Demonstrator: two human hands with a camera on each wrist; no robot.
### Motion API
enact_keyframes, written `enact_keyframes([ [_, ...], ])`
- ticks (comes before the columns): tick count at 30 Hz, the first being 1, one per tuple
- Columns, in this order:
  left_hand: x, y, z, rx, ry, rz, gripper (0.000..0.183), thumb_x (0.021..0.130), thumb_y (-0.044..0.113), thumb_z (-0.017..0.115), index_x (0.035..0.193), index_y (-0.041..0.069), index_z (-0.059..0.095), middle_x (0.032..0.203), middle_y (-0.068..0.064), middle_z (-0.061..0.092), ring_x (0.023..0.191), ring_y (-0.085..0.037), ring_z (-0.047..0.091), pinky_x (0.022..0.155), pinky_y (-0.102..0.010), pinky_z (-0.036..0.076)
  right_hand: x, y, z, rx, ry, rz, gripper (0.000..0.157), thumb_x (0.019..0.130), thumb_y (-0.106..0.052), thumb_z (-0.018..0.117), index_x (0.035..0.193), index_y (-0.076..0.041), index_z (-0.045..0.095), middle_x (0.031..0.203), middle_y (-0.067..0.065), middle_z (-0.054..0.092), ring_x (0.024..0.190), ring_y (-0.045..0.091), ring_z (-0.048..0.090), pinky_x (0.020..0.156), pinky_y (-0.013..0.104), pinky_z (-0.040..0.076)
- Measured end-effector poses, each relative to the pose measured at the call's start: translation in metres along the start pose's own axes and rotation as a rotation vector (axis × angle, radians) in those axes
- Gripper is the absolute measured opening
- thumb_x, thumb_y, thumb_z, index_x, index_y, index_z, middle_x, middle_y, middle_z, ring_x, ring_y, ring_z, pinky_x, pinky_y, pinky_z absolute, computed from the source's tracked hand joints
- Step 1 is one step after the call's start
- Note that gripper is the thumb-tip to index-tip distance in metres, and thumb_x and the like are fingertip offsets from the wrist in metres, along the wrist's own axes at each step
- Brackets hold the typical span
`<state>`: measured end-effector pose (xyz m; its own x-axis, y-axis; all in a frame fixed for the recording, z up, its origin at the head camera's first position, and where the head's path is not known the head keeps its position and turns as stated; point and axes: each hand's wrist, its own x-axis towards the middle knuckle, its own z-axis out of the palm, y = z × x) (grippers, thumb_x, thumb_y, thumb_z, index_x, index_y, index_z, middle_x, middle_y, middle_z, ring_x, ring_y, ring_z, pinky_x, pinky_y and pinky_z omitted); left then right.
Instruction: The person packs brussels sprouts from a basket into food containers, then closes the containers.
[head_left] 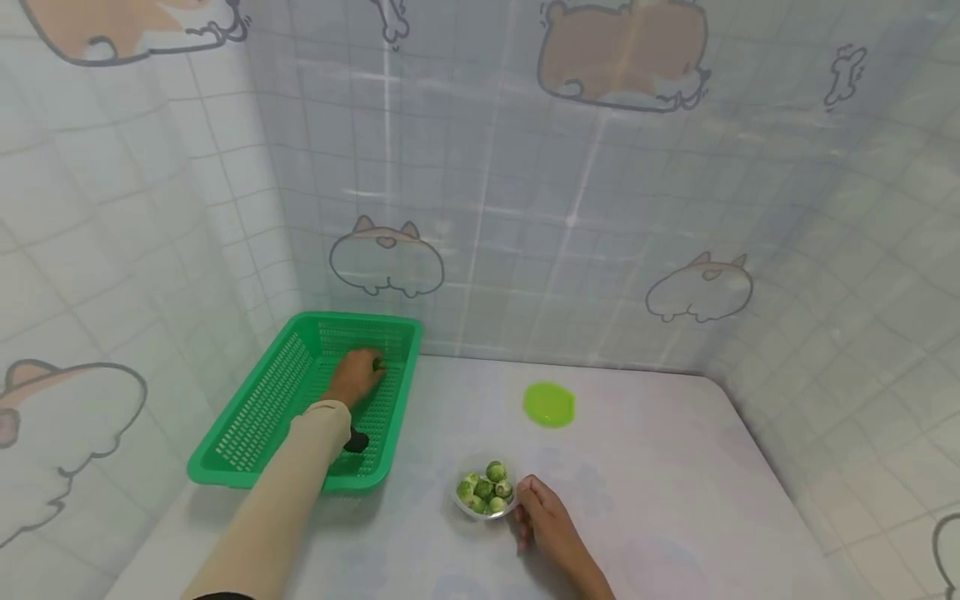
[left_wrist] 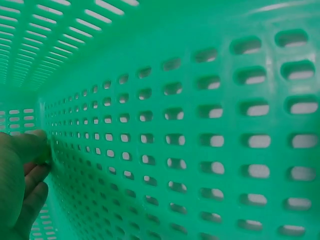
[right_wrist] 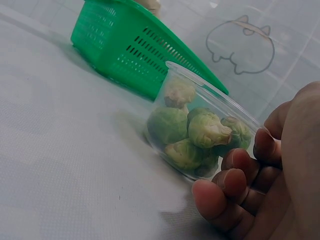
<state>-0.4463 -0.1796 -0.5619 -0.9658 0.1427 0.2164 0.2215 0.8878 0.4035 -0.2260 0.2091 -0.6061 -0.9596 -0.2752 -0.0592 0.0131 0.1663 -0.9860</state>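
Note:
In the head view, my left hand (head_left: 356,377) reaches down into the green basket (head_left: 411,375) near its far right corner. Thumb and fingers pinch a small green Brussels sprout (left_wrist: 46,159), mostly hidden by the hand. A clear round plastic tub (right_wrist: 172,75) stands on the table and holds several Brussels sprouts (head_left: 483,489). At the tub's right side is my right hand (head_left: 551,525), its thumb and index finger pinching the rim while the other fingers curl beside the wall.
A lime-green round lid (head_left: 550,405) lies on the white table (head_left: 660,467) beyond the tub. Pale tiled walls with a dog-print sheet (head_left: 495,250) close in the table at the back and sides. The basket's slotted walls rise around my left hand.

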Motion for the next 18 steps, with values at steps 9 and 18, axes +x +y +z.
enact_keyframes([
  [9,-0.0007,0.0069,-0.0052,-0.019,-0.005,-0.025,0.028,0.098,0.01,0.065,0.122,-0.005,0.067,0.121,-0.025,0.067,0.11,-0.042,0.064,0.089,-0.055,0.055,0.0017,0.0,-0.0033,-0.007,0.001,-0.011,0.037,0.11,-0.034,0.042,0.095,-0.001,0.049,0.076,0.004,0.053,0.055,0.014,0.051,0.047,0.033,0.055],
  [18,0.0001,0.0045,-0.0043,-0.002,0.003,-0.023,0.028,0.098,0.011,0.066,0.122,-0.003,0.068,0.119,-0.023,0.068,0.108,-0.041,0.065,0.087,-0.054,0.056,0.0035,-0.0022,-0.0067,0.01,-0.011,-0.001,0.038,0.11,-0.035,0.041,0.095,0.0,0.049,0.077,0.004,0.052,0.056,0.015,0.051,0.047,0.031,0.054],
])
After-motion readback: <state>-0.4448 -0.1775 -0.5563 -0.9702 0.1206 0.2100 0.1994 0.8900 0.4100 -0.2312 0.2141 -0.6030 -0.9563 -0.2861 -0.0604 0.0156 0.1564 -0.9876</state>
